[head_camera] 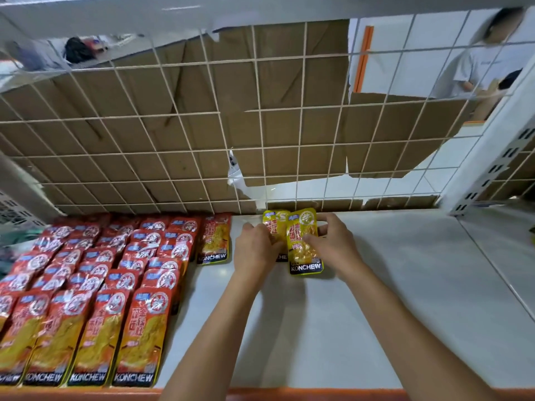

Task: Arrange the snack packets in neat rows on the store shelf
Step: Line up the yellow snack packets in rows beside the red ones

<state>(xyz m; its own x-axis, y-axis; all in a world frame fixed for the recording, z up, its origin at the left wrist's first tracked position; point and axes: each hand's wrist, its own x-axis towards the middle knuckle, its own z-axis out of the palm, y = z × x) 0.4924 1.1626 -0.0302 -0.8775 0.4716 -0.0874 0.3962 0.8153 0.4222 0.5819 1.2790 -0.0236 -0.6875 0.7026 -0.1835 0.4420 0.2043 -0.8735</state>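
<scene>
Red KONCHEW snack packets [95, 287] lie in several overlapping rows on the left of the white shelf [376, 285]. One more red packet [214, 240] lies alone at the back, right of those rows. Two yellow packets sit near the back wire grid. My left hand [256, 246] holds the left yellow packet [275, 224], covering its lower half. My right hand [333, 241] grips the right yellow packet [304, 247] by its right edge, thumb across its front. The right packet overlaps the left one.
A white wire grid [260, 154] backed with torn cardboard closes the shelf's rear. An orange strip [289, 393] edges the shelf front. A slotted metal upright [492, 169] stands at the right. A person stands behind the grid at top right.
</scene>
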